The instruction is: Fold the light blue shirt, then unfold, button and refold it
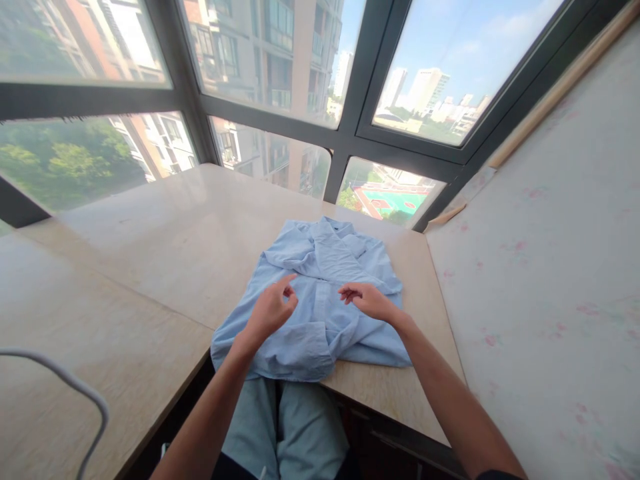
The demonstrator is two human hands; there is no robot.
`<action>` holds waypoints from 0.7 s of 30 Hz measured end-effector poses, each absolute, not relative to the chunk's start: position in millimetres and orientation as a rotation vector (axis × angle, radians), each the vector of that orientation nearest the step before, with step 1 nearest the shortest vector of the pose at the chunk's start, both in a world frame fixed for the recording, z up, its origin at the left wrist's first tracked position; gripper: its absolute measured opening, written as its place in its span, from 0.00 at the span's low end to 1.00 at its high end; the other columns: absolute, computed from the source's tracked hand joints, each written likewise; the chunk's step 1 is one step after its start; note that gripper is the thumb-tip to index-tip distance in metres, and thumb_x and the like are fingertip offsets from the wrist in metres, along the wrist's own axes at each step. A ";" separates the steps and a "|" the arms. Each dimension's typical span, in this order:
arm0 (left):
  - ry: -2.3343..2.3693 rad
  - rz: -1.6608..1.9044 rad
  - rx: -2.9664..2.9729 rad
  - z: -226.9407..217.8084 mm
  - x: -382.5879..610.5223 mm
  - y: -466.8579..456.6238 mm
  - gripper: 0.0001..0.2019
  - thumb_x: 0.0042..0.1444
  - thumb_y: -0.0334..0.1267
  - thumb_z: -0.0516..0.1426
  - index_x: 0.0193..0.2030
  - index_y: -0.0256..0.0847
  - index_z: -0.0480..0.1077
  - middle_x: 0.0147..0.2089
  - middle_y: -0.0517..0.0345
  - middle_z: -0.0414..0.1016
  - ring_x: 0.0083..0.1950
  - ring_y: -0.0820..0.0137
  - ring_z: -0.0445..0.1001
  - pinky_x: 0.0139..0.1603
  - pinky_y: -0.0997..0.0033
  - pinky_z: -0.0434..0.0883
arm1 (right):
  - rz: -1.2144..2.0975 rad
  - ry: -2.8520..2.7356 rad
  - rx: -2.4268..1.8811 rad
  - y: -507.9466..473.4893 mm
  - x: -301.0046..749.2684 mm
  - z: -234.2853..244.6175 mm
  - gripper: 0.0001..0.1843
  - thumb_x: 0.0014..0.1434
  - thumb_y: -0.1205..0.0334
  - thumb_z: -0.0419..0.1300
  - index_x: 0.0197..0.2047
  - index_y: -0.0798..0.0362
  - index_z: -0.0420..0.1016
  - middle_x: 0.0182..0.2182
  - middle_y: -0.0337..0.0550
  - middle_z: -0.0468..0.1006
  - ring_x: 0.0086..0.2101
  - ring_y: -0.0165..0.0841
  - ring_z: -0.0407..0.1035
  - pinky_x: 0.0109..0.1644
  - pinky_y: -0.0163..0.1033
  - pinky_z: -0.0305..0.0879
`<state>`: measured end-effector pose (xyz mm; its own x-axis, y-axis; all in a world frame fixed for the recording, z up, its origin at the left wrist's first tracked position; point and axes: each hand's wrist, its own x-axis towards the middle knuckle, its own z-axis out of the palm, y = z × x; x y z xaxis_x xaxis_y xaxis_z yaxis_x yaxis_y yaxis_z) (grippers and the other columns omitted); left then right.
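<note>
A light blue shirt [320, 293] lies partly folded on a beige stone windowsill counter [165, 247], collar toward the window, its lower part hanging over the near edge. My left hand [273, 308] hovers over the shirt's middle, fingers loosely curled with the index finger out, holding nothing. My right hand [367, 299] rests low over the shirt's right side, fingers bent and apart, holding nothing.
Large dark-framed windows [345, 127] stand behind the counter. A white wall with pale pink marks [550, 267] rises on the right. A thin white curved wire or tube [75, 387] sits at the lower left, over the counter's left section.
</note>
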<state>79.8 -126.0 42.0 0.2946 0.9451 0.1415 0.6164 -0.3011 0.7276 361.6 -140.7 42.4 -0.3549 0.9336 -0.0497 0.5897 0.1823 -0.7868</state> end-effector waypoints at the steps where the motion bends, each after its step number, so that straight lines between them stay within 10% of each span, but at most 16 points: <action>1: 1.441 0.810 2.064 42.2 85.7 -109.4 0.27 0.54 0.33 0.52 0.63 0.36 0.64 0.43 0.52 0.77 0.47 0.63 0.74 0.53 0.61 0.70 | 0.883 -1.979 -1.520 -129.6 369.9 39.5 0.27 0.47 0.76 0.48 0.49 0.56 0.75 0.41 0.46 0.80 0.38 0.33 0.75 0.47 0.40 0.70; 7: 1.500 0.406 2.529 32.8 119.1 -21.4 0.37 0.49 0.30 0.58 0.69 0.39 0.55 0.67 0.41 0.61 0.70 0.51 0.54 0.66 0.48 0.56 | 0.331 -2.019 -2.022 -82.3 391.4 18.2 0.34 0.50 0.65 0.61 0.62 0.58 0.64 0.58 0.58 0.70 0.58 0.45 0.64 0.60 0.45 0.60; 13: 1.452 0.204 2.520 22.7 122.5 16.9 0.16 0.56 0.31 0.52 0.47 0.42 0.76 0.47 0.47 0.78 0.51 0.57 0.75 0.51 0.60 0.69 | 0.422 -1.861 -2.078 -69.4 403.7 12.5 0.15 0.49 0.65 0.60 0.42 0.55 0.76 0.34 0.46 0.79 0.39 0.41 0.73 0.43 0.39 0.64; 21: 1.776 1.421 1.105 39.1 51.5 58.4 0.10 0.61 0.36 0.57 0.46 0.33 0.74 0.46 0.49 0.76 0.48 0.61 0.74 0.52 0.59 0.71 | 0.170 -0.708 -1.750 -78.3 505.7 27.5 0.09 0.48 0.56 0.54 0.31 0.51 0.67 0.21 0.32 0.66 0.26 0.31 0.65 0.30 0.36 0.65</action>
<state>51.5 58.4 39.1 -0.4709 0.8812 0.0421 0.2349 0.0792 0.9688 505.7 -78.3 27.5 0.8053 0.5399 0.2450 0.3703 -0.1353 -0.9190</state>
